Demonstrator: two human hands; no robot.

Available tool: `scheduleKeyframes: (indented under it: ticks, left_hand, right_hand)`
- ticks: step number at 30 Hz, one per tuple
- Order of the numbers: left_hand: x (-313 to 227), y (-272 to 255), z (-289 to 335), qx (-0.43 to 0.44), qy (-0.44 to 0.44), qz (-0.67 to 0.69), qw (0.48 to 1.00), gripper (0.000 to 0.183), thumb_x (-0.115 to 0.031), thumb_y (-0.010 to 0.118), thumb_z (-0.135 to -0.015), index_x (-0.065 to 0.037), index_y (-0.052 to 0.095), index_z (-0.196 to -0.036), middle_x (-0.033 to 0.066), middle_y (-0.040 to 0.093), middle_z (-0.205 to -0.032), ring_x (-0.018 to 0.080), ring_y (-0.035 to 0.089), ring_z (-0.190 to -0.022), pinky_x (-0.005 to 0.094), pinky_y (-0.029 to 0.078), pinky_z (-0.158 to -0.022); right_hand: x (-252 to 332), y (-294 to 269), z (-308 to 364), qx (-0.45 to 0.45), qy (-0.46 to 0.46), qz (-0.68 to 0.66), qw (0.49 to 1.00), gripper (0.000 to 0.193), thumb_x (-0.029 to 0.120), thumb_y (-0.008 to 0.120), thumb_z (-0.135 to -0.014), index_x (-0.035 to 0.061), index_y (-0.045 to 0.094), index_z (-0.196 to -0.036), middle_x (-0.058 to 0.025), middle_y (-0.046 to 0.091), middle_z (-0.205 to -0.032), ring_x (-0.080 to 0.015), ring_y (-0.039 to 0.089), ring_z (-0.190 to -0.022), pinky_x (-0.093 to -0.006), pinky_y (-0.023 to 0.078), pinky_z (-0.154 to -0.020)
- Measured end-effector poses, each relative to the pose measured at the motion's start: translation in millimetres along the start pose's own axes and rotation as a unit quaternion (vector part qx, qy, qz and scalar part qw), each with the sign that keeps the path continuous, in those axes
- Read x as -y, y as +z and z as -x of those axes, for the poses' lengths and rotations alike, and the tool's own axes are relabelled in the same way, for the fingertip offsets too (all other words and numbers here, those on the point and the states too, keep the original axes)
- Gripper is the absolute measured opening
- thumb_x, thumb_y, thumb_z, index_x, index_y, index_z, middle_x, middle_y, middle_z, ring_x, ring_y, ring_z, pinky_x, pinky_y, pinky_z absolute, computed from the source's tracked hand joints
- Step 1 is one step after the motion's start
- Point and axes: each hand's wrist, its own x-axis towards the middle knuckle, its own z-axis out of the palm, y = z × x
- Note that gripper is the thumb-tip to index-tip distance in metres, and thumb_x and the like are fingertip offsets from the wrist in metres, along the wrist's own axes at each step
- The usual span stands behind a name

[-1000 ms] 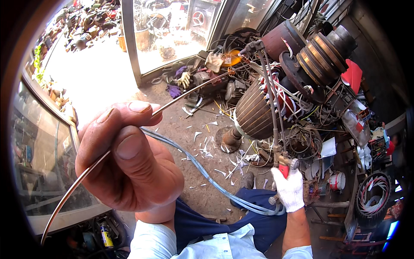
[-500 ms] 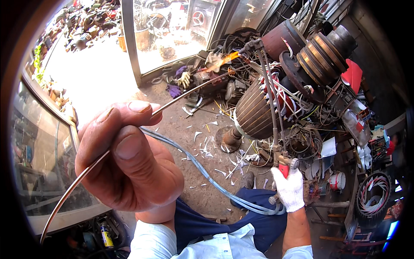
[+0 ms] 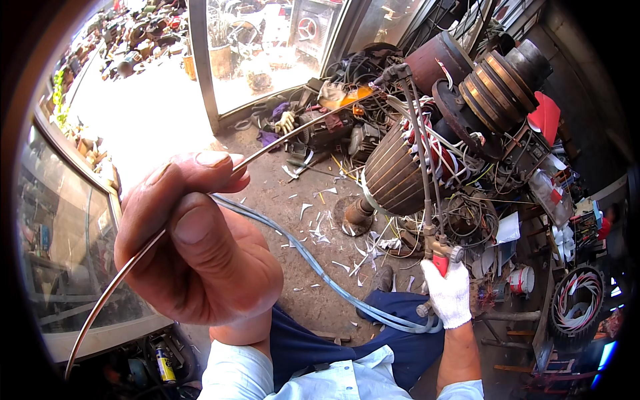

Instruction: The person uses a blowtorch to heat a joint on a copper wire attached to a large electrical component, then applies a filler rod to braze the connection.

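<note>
Fingers of one bare left hand [image 3: 203, 250], at 8 o'clock, are pinching tight on one thin rod [image 3: 267, 151], tip angling toward 1 o'clock. One gloved right hand [image 3: 448, 295] at 4 o'clock is gripping one torch [image 3: 439, 262], fingers wrapped round. Two blue hoses [image 3: 325, 277] are curving between hands.

The left hand [image 3: 200, 253] hides part of the rod [image 3: 267, 152], whose lower end is cut off; the gloved right hand [image 3: 447, 293] mostly covers the torch's grip [image 3: 440, 263].
</note>
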Motion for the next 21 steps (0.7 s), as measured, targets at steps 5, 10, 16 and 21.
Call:
scheduleKeyframes:
  ticks: [5, 10, 16, 21]
  left_hand:
    - [1.6, -0.9, -1.1, -0.009, -0.003, -0.009, 1.000, 0.028, -0.019, 0.052, -0.106, 0.006, 0.062, -0.114, 0.0202, 0.072, -0.098, 0.0227, 0.073, -0.081, 0.0281, 0.058, -0.066]
    - [4.0, 2.3, -1.0, -0.027, -0.012, -0.008, 1.000, 0.029, -0.020, 0.052, -0.106, 0.006, 0.062, -0.114, 0.0218, 0.073, -0.096, 0.0289, 0.076, -0.078, 0.0289, 0.060, -0.060]
    - [2.4, 7.0, -1.5, -0.039, -0.024, -0.004, 0.999, 0.026, -0.016, 0.054, -0.104, 0.008, 0.061, -0.114, 0.0227, 0.073, -0.094, 0.0306, 0.075, -0.073, 0.0290, 0.062, -0.057]
    - [3.5, 11.0, -2.1, -0.062, -0.012, -0.026, 0.998, 0.022, -0.010, 0.060, -0.100, 0.008, 0.062, -0.111, 0.0228, 0.073, -0.093, 0.0289, 0.075, -0.072, 0.0284, 0.062, -0.058]
  right_hand:
    - [-0.3, -0.1, 1.6, -0.002, 0.016, -0.025, 1.000, 0.036, 0.007, 0.070, -0.091, 0.0005, 0.057, -0.124, -0.0056, 0.061, -0.075, -0.0108, 0.057, -0.054, -0.0276, 0.048, -0.049]
    - [1.9, -0.8, 2.3, 0.000, 0.013, -0.010, 1.000, 0.037, 0.008, 0.070, -0.091, 0.0007, 0.057, -0.124, -0.0061, 0.061, -0.078, -0.0104, 0.057, -0.054, -0.0271, 0.048, -0.048]
    - [-6.5, -1.4, 2.7, -0.016, -0.022, 0.026, 0.999, 0.033, 0.016, 0.069, -0.092, 0.0006, 0.061, -0.119, -0.0069, 0.060, -0.065, -0.0155, 0.059, -0.054, -0.0326, 0.048, -0.051]
    - [-7.9, -2.6, 2.0, -0.002, 0.018, -0.009, 1.000, 0.040, 0.007, 0.071, -0.090, 0.0012, 0.056, -0.127, -0.0061, 0.061, -0.080, -0.0096, 0.056, -0.054, -0.0264, 0.048, -0.048]
